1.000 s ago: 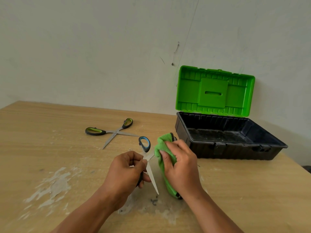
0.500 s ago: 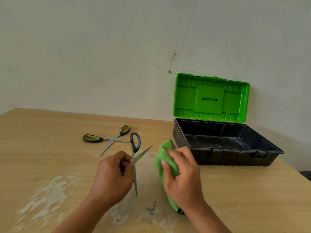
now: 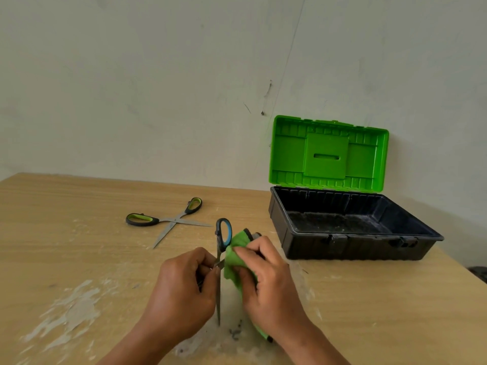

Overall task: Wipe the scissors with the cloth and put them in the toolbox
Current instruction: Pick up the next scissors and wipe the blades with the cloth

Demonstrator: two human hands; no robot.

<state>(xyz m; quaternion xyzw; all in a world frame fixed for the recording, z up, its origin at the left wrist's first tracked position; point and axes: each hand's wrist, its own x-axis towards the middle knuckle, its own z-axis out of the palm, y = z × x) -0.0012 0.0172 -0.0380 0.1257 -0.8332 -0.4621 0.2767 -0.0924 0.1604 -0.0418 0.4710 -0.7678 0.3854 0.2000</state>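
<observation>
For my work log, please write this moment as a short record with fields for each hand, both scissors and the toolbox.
left hand: grips the blue-handled scissors, one blade pointing down
right hand: holds the green cloth against those scissors
green-handled scissors: lying open on the table, untouched
toolbox: lid open, no scissors inside

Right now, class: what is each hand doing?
Left hand: grips the blue-handled scissors.
Right hand: holds the green cloth.
</observation>
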